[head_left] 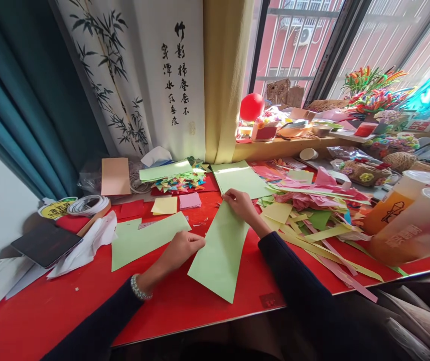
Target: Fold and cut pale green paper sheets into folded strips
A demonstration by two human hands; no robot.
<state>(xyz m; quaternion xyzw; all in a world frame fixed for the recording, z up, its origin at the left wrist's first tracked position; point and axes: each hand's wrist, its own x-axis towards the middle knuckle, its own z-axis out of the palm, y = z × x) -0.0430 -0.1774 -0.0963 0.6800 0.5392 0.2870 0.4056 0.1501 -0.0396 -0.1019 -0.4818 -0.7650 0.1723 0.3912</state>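
Note:
A light green sheet of paper slants over the red table in front of me, its lower corner pointing toward the front edge. My right hand pinches its far end. Closed at the sheet's left edge is my left hand, thumb and fingertips together on the paper. Beside my left wrist lies a second green paper piece, flat on the table. Just beyond my right hand rests a larger green sheet.
Paper strips and scraps heap up on the right, beside two large plastic cups. Folded paper pieces and a yellow square stack lie at the back. A black tablet-like object and a white cable coil are at left.

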